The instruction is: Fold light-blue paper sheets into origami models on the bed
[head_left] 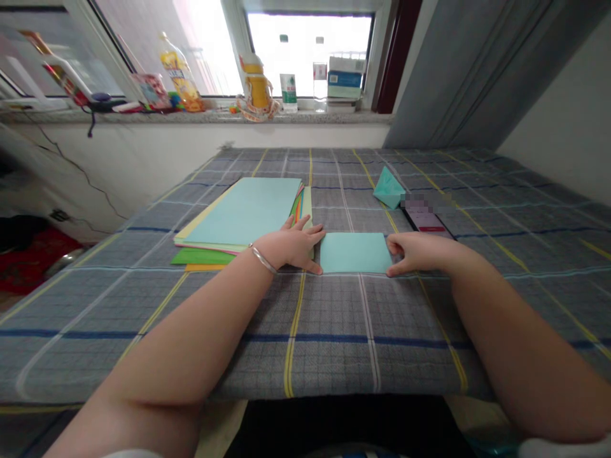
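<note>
A light blue-green rectangle of paper (356, 253) lies flat on the checked cloth in front of me, smaller than the sheets in the stack beside it. My left hand (298, 245) rests at its left edge, palm down with fingers spread, thumb and fingertips touching the side. Part of that hand covers the corner of a stack of coloured paper (248, 210), topped by a light blue sheet. At the paper's right edge, my right hand (413, 251) has its fingers curled, with thumb and forefinger on the corners.
A folded turquoise paper shape (389, 189) stands behind the right hand, touching a phone (426, 216). Checked cloth (329, 356) covers the table. Along the windowsill (214, 117) stand bottles, a yellow cup (258, 86), a tube (289, 92) and boxes (344, 79).
</note>
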The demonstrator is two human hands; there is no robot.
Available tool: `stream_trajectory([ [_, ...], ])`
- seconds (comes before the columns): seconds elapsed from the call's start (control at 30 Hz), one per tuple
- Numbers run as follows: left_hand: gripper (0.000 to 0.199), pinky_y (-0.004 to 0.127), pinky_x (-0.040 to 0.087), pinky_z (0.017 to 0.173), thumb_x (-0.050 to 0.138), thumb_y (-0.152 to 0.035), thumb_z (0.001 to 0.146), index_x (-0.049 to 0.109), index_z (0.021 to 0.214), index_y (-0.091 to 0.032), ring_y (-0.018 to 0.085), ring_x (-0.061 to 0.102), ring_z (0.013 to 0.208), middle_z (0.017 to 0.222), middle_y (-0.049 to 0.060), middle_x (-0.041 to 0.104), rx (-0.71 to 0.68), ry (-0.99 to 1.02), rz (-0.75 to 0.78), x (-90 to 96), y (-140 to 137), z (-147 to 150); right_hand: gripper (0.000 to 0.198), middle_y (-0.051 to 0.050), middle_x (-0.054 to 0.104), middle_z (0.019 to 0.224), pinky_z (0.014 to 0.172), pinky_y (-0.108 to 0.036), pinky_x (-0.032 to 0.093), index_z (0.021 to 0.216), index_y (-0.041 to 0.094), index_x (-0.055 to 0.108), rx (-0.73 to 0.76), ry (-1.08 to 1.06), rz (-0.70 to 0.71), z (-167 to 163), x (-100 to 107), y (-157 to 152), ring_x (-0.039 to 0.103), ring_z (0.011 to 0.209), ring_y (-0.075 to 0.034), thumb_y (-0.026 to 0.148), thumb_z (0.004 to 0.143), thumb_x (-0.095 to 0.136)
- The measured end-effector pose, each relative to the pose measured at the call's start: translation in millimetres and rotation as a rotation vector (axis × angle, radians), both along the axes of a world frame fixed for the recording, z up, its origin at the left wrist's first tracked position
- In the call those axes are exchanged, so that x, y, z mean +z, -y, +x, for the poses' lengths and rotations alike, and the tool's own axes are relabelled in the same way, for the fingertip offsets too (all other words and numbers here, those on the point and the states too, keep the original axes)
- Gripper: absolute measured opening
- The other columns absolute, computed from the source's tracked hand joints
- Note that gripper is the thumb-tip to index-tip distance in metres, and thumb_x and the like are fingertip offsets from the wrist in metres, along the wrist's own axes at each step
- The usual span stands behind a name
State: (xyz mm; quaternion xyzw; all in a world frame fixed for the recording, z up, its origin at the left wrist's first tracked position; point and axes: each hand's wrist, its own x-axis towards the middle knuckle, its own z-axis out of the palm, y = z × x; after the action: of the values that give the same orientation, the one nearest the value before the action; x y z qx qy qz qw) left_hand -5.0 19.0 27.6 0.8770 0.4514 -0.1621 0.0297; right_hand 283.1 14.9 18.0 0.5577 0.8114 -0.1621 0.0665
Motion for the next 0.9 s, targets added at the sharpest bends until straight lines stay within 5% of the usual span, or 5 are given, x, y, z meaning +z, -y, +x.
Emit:
stream_trajectory([
  [0.17,0.098,0.057,0.016,0.116,0.071,-0.05,0.072,0.026,0.153,-0.018,0.041,0.009,0.148,0.161,0.018,0.007,-0.137,0.098,0.095,-1.4,3.7,1.5,0.03,-0.005,0.059,0.094,0.072,-0.032,0.042,0.085,0.023,0.06,0.259,-0.207,0.218,-17.2,-4.3,5.2,0.057,0.086,-0.022,0.039,0.066,0.077],
  [0.4,0.053,0.04,0.04,0.105,0.06,-0.04,0.086,0.053,0.133,-0.016,0.027,0.055,0.122,0.135,0.012,0.057,-0.38,0.315,0.212,-12.3,22.2,28.6,0.016,-0.006,0.063,0.099,0.083,-0.034,0.043,0.09,0.022,0.063,0.427,-0.269,0.364,-36.1,-8.8,13.2,0.058,0.095,-0.023,0.02,0.075,0.066],
  [0.5,0.033,0.036,0.05,0.086,0.057,-0.036,0.09,0.063,0.115,-0.017,0.025,0.066,0.101,0.111,0.008,0.068,-0.364,0.313,0.331,-17.0,22.5,35.8,0.011,-0.005,0.065,0.095,0.077,-0.032,0.043,0.088,0.021,0.062,0.416,-0.224,0.421,-40.1,-6.7,16.3,0.06,0.088,-0.021,0.019,0.077,0.06],
  [0.63,0.024,0.029,0.045,0.063,0.047,-0.035,0.097,0.065,0.096,-0.019,0.019,0.067,0.075,0.085,0.002,0.069,-0.302,0.374,0.5,-20.5,21.3,40.7,0.005,-0.001,0.068,0.085,0.067,-0.029,0.04,0.084,0.023,0.062,0.279,-0.241,0.497,-42.3,-3.7,18.9,0.061,0.077,-0.017,0.023,0.082,0.057],
  [0.9,0.022,0.029,0.039,0.064,0.049,-0.035,0.097,0.063,0.09,-0.02,0.017,0.061,0.077,0.081,0.002,0.067,-0.301,0.545,0.738,-28.7,13.5,39.6,0.003,0.001,0.066,0.083,0.067,-0.028,0.039,0.08,0.023,0.059,0.17,-0.334,0.676,-49.5,-6.1,20.6,0.061,0.08,-0.017,0.022,0.082,0.058],
])
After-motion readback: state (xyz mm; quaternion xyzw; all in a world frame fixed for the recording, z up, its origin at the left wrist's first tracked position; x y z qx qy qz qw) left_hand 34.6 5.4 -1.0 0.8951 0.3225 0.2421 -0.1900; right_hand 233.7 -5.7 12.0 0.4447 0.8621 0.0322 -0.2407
